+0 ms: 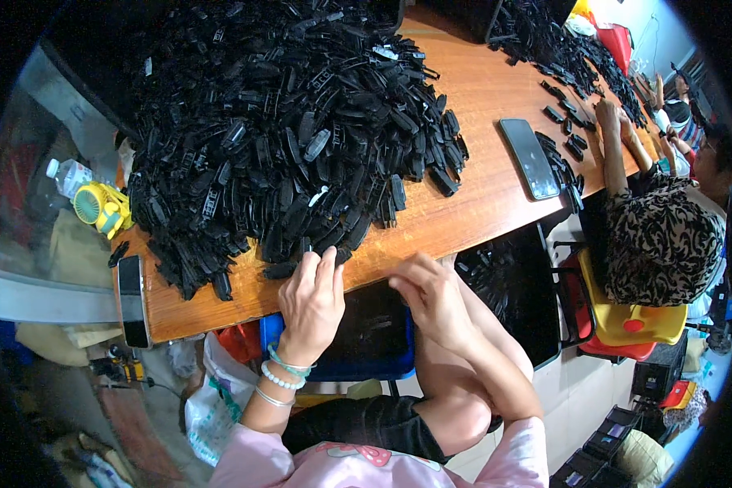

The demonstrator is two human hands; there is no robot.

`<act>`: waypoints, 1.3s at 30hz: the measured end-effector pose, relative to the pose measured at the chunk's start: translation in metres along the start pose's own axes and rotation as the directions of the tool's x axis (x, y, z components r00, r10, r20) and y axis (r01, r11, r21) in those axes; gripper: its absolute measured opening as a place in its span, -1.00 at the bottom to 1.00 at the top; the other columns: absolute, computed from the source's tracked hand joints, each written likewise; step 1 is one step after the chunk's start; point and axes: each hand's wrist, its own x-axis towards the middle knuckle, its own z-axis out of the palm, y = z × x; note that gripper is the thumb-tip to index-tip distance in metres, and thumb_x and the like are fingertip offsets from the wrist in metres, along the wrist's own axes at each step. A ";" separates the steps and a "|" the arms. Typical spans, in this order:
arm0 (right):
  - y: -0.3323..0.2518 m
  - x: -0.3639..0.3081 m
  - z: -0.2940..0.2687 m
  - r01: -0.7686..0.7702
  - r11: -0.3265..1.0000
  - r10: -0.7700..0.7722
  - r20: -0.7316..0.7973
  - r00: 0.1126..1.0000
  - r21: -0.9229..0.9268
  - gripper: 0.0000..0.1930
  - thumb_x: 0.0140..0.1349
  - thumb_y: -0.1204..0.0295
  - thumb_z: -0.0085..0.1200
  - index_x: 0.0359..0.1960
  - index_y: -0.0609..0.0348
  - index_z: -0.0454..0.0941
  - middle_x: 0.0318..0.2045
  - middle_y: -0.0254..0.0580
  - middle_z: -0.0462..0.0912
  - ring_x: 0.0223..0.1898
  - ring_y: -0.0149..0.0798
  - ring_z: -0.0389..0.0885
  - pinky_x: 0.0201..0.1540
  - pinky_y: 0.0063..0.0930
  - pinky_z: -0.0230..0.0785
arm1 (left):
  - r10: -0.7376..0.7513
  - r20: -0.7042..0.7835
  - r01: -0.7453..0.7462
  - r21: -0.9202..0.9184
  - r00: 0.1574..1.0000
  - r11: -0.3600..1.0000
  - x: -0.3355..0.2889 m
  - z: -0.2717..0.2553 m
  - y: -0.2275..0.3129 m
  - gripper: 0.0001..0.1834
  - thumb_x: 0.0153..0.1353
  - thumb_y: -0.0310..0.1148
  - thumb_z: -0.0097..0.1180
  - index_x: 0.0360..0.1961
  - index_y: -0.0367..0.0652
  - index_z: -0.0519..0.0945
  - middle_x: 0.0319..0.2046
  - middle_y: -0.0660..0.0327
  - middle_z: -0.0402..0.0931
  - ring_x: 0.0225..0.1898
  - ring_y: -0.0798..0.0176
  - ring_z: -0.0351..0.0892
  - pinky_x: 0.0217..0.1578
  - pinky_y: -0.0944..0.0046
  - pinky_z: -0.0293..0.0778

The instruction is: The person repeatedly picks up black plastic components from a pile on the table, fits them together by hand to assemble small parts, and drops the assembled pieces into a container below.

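A large heap of small, long black plastic parts [285, 122] covers the left of the wooden table [464, 220]. My left hand [311, 305] is at the heap's near edge, fingers drawn together on a black part by the table's front edge. What lies under its fingertips is partly hidden. To its right, my right hand [433, 299] hangs just off the same edge with thumb and fingers pinched together. Whether anything small is between them does not show. Below the hands is a blue-rimmed bin [272, 333] with a dark inside.
One phone [132, 301] lies at the table's left corner, another [529, 159] toward the right. A yellow fan [102, 209] and bottle [69, 176] stand left. A black crate [549, 325] with parts is below right. A co-worker [663, 236] handles parts farther right.
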 end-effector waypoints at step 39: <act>-0.021 -0.022 -0.008 0.155 0.987 -0.150 0.107 0.983 -0.032 -0.58 0.14 0.57 0.03 0.08 0.31 0.34 -0.32 0.04 0.47 -0.35 -0.01 0.51 -0.26 -0.33 0.39 | -0.017 0.116 0.096 -0.721 0.993 0.686 -0.011 -0.018 0.022 -0.72 0.02 -0.53 0.25 -0.24 -0.47 0.54 -0.42 0.10 0.47 -0.52 0.30 0.47 -0.51 0.37 0.38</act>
